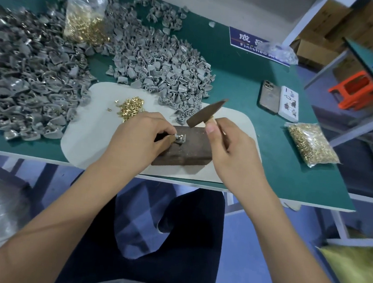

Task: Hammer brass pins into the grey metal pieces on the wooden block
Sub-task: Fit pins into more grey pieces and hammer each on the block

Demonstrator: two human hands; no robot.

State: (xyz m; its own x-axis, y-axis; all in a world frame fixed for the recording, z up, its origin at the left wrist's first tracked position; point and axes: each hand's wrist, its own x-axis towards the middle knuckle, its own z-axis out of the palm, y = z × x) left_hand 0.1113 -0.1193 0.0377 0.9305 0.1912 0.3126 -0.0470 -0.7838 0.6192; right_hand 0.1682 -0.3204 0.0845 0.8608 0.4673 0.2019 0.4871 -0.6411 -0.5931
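A dark wooden block [187, 151] lies on a pale mat [89, 134] at the table's near edge. On top of the block sits one grey metal piece [179, 138]; my left hand [137, 135] pinches it at its left side. My right hand [229, 144] grips the wooden handle of a small hammer [205, 114], whose dark head hangs raised above the block's far edge. A loose heap of brass pins [131, 107] lies on the mat behind my left hand. Whether a pin stands in the piece is too small to tell.
Big heaps of grey metal pieces [164, 67] cover the green table [289, 170] to the left and behind the mat. An open bag of brass pins [84, 17] stands far left, another bag [311, 144] lies right. Two phones [278, 102] and a blue sign [252, 43] are far right.
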